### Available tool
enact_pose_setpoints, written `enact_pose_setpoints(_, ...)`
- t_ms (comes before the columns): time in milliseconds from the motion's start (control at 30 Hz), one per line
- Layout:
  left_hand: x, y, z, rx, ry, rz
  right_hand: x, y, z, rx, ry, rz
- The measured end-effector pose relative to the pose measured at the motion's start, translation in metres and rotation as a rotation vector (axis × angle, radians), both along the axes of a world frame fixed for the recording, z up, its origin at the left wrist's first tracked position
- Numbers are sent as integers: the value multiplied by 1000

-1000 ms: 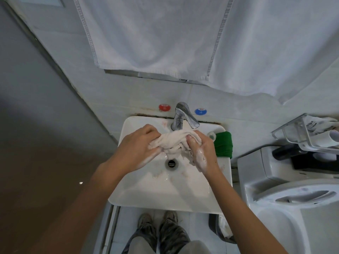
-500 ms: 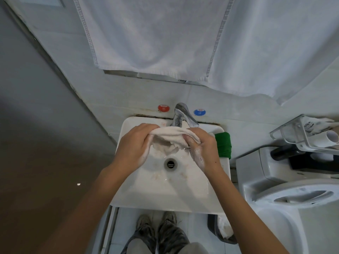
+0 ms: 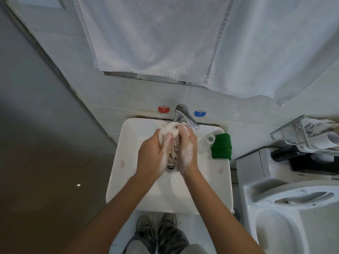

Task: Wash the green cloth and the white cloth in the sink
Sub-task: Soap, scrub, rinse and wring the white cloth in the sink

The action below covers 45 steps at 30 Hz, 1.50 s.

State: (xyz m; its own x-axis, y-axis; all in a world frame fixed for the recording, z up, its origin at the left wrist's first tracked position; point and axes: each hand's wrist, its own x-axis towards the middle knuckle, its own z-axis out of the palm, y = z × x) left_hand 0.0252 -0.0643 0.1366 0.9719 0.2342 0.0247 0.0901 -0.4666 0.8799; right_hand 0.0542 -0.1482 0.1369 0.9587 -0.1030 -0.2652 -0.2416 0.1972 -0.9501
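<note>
Both hands over the sink (image 3: 128, 180), just under the faucet (image 3: 185, 116). Left hand (image 3: 152, 158) and right hand (image 3: 187, 153) press palm to palm with the white cloth (image 3: 169, 132) bunched between them; fingers (image 3: 166, 143) of both curl round it, soapy foam on the skin. Cloth bulges above the fingertips and hangs below toward the drain. Green cloth (image 3: 221, 146) lies folded on the sink's rim, well right of the right fingers, beside a small round cap (image 3: 210, 138).

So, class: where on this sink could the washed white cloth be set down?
Free: the sink's left rim and the near basin floor, below both hands. Crowded: the right rim, taken by the green cloth and a small cap.
</note>
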Motion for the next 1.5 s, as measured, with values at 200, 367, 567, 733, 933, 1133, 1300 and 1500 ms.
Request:
enact_pose_setpoints(200,21,-8,0,-23,21,272,-13,18,-2,-119,109,-67)
enact_pose_setpoints(367,8,-21,-7,-28,-19,224,11,17,-7,-101,228,-130)
enact_pose_setpoints(567,23,-8,-19,-21,59,322,1,22,-12,-91,234,-67)
enact_pose_setpoints(733,25,-9,-12,-85,66,318,1,27,-3,-83,258,-110)
enact_pose_setpoints(933,-6,-24,-4,-148,22,269,9,5,-13,-244,111,25)
enact_pose_setpoints(1133,33,-3,-4,-97,73,339,-17,21,-17,-144,192,-35)
enact_pose_setpoints(1300,-2,-33,-6,-84,-14,268,11,5,-21,-235,171,-108)
enact_pose_setpoints(1500,27,-3,-8,-74,4,351,-19,23,-18,-230,55,-40)
